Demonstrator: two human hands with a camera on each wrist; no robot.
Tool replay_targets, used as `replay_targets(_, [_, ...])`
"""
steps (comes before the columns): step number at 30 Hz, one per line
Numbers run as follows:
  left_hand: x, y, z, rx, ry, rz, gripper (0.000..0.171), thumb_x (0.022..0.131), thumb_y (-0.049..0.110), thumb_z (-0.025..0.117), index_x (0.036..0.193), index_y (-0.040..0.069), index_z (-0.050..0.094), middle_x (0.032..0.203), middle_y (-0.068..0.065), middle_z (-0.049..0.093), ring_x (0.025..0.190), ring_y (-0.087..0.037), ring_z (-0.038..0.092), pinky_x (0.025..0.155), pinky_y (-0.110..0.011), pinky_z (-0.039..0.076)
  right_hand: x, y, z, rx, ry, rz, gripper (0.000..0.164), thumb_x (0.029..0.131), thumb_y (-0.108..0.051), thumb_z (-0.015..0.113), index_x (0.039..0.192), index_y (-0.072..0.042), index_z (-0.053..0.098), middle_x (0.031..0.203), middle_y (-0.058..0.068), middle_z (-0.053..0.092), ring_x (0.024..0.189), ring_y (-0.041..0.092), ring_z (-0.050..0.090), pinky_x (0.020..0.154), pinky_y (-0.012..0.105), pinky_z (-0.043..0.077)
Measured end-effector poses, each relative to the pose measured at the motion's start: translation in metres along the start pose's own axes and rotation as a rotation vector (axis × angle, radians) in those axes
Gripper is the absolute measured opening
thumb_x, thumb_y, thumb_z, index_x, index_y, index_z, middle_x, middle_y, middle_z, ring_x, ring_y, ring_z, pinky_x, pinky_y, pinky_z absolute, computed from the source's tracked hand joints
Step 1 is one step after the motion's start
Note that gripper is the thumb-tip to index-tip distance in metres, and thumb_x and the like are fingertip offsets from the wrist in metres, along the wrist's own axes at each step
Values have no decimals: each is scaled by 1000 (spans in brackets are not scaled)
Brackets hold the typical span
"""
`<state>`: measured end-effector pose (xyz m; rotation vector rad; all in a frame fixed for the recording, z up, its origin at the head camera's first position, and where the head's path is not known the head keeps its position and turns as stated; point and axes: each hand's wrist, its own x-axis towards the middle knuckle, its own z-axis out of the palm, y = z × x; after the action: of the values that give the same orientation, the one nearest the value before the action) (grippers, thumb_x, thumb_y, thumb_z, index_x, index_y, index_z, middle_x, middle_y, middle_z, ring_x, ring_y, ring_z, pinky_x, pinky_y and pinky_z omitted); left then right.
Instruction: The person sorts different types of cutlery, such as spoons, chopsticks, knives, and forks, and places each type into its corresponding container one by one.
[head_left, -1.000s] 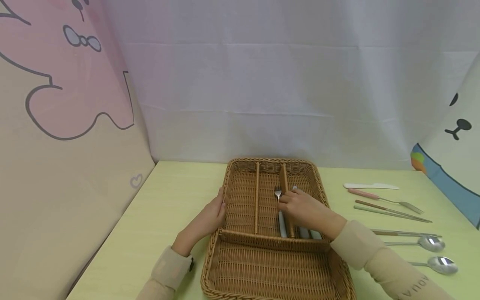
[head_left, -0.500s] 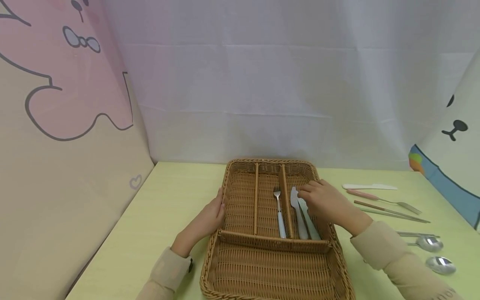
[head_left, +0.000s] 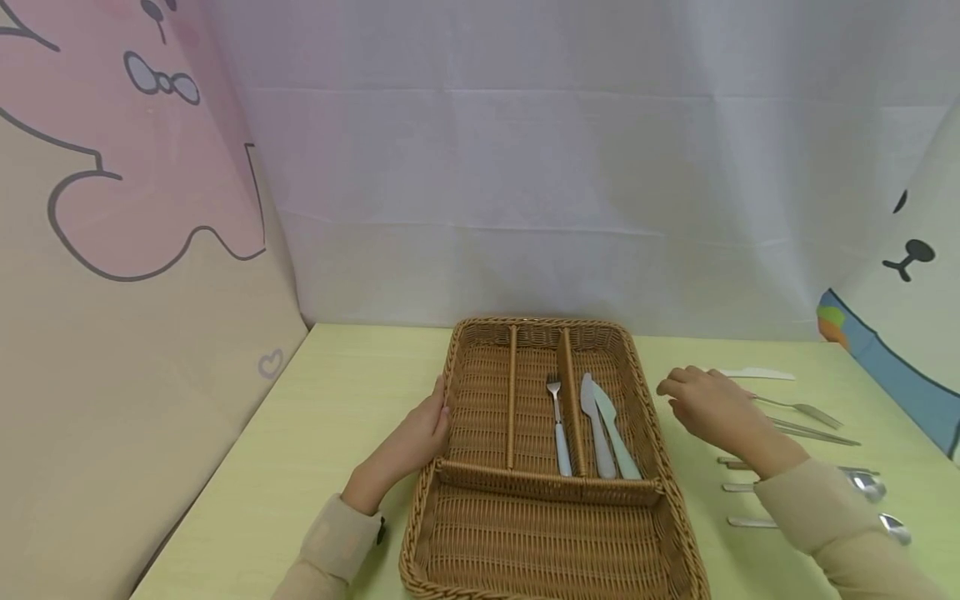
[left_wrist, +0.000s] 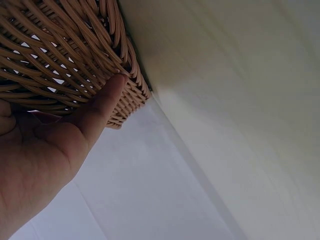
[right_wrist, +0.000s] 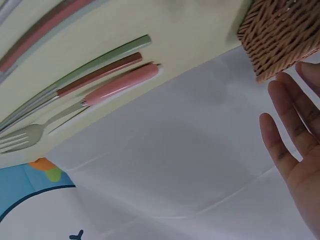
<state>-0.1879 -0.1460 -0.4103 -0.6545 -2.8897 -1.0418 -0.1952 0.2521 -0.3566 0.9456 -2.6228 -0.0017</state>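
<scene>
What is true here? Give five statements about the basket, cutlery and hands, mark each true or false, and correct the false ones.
1. The left hand touches the side of the basket. True.
2. The right hand grips the basket too. False: it holds nothing.
3. Two knives lie in the far right compartment. True.
4. The small fork shares the knives' compartment. False: it lies in the far middle compartment.
5. The pink-handled fork lies outside the basket. True.

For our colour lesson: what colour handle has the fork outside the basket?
The handle is pink, clearest in the right wrist view.
</scene>
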Motion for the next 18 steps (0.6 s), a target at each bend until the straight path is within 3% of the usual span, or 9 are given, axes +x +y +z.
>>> replay_targets(4, [-1, 0, 0, 2, -3, -1, 54, 100, 12, 29, 140, -12, 2, 143, -33, 23, 129, -38, 25, 104, -52, 31, -14, 13, 7, 22, -30, 35, 19, 67, 2, 72, 84, -5, 66, 82, 12, 64, 65, 26, 58, 53, 41, 52])
replay_targets(9, [-1, 0, 0, -1, -2, 5, 54, 100, 11, 29, 140, -12, 1, 142, -33, 23, 129, -38, 25, 104, -52, 31, -31, 25, 12, 77, -93, 94, 17, 67, 4, 71, 79, -6, 64, 106, 29, 61, 50, 12, 47, 44, 30, 44])
replay_targets(13, [0, 1, 0, -9, -1, 5, 54, 100, 11, 29, 140, -12, 1, 143, -33, 22, 129, -38, 25, 104, -52, 31, -42, 31, 14, 105, -103, 99, 22, 63, 9, 71, 71, -9, 62, 119, 32, 54, 54, 13, 52, 44, 26, 44])
replay_targets(15, [0, 1, -1, -11, -1, 5, 54, 100, 11, 29, 140, -12, 1, 143, -33, 22, 129, -38, 25, 104, -52, 31, -46, 33, 15, 100, -117, 93, 25, 61, 10, 72, 67, -10, 60, 110, 28, 60, 59, 17, 57, 44, 27, 46])
replay_targets(18, [0, 1, 0, -7, 3, 7, 53, 100, 11, 29, 139, -13, 2, 143, -34, 22, 129, -38, 25, 104, -52, 31, -52, 36, 16, 125, -220, 138, 24, 63, 10, 70, 67, -10, 58, 85, 17, 66, 56, 15, 52, 45, 27, 45])
